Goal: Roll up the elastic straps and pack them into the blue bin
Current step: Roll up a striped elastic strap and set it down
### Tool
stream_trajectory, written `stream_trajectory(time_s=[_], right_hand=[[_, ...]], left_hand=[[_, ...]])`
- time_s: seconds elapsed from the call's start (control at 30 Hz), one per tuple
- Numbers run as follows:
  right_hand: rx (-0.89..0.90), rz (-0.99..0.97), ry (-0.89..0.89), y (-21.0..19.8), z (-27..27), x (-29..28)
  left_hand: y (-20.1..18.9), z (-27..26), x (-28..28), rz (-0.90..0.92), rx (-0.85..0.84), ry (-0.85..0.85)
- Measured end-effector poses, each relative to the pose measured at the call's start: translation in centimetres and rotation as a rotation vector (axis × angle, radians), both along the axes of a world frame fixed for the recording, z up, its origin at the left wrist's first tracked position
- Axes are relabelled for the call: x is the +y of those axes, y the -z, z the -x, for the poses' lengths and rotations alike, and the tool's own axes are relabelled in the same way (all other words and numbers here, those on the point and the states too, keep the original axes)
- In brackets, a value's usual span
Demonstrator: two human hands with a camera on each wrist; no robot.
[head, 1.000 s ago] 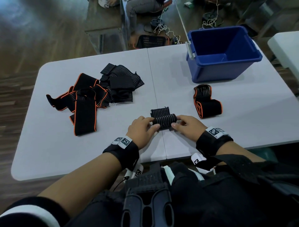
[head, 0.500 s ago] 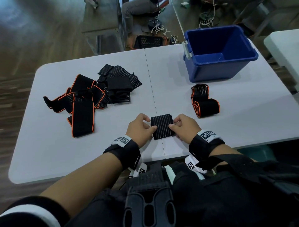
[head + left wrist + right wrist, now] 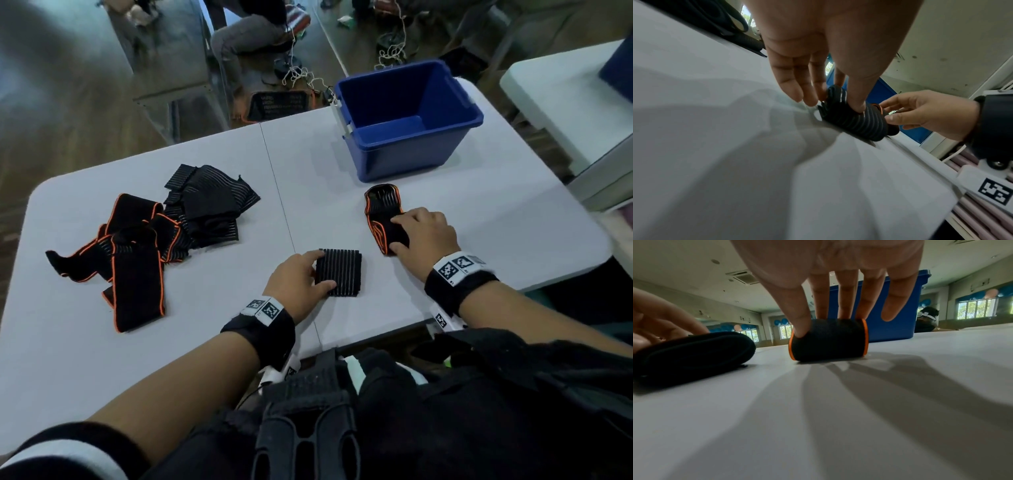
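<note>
A rolled black strap with grey stripes point(image 3: 342, 274) lies on the white table point(image 3: 486, 219) near its front edge. My left hand point(image 3: 320, 270) pinches its left end between thumb and fingers, as the left wrist view shows on the striped roll point(image 3: 855, 123). To its right lies an orange-edged rolled strap point(image 3: 382, 209). My right hand point(image 3: 397, 234) grips that orange-edged roll point(image 3: 828, 342), thumb on the near side, fingers on the far side. The blue bin point(image 3: 404, 157) stands behind it, with no strap visible inside.
A pile of unrolled black straps point(image 3: 147, 246), some orange-edged, lies on the table's left half. A second white table point(image 3: 565, 92) stands at the far right. A seated person point(image 3: 246, 37) and cables are on the floor beyond.
My right hand let go of the striped roll and moved right onto the orange-edged roll. My left hand stays on the striped roll, which now lies flatter.
</note>
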State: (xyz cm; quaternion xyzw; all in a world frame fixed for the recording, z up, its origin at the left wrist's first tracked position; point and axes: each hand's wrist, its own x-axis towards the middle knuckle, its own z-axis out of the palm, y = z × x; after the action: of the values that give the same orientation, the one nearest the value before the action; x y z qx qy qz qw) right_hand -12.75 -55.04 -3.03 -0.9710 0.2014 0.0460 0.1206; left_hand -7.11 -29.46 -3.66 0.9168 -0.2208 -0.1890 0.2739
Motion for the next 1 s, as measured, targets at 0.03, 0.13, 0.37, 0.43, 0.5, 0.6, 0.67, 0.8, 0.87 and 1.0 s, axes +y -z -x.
stream_trajectory(time_s=[0.03, 0.13, 0.37, 0.43, 0.5, 0.6, 0.67, 0.8, 0.87, 1.0], right_hand=[[-0.014, 0.0, 0.0, 0.1, 0.1, -0.3], [-0.03, 0.003, 0.002, 0.3, 0.5, -1.3], [0.006, 0.004, -0.001, -0.3, 1.3, -5.9], [0.021, -0.007, 0.004, -0.4, 1.2, -7.1], [0.035, -0.019, -0.012, -0.6, 1.1, -7.6], [0.072, -0.041, -0.034, -1.1, 0.7, -8.1], [0.069, -0.035, -0.039, -1.8, 0.1, -8.1], [-0.023, -0.041, -0.077, -4.1, -1.8, -6.6], [-0.049, -0.116, -0.132, -5.0, -3.1, -5.1], [-0.038, -0.272, -0.284, -5.6, -5.5, -0.4]], left_hand=[[-0.1, -0.1, -0.5, -0.008, -0.006, -0.007], [-0.2, -0.4, -2.3, -0.008, -0.02, -0.044], [0.5, -1.3, -7.0, -0.009, -0.015, -0.126], [0.7, -1.3, -8.3, 0.003, -0.021, -0.143], [0.9, -1.3, -9.2, 0.014, -0.02, -0.164], [0.8, -1.0, -10.3, 0.024, -0.018, -0.19], [0.7, -0.9, -10.5, 0.025, -0.034, -0.209], [0.2, -0.8, -8.9, 0.034, -0.054, -0.315], [-0.1, -0.8, -7.2, 0.033, -0.079, -0.366], [-0.6, -0.8, -2.0, 0.032, -0.094, -0.495]])
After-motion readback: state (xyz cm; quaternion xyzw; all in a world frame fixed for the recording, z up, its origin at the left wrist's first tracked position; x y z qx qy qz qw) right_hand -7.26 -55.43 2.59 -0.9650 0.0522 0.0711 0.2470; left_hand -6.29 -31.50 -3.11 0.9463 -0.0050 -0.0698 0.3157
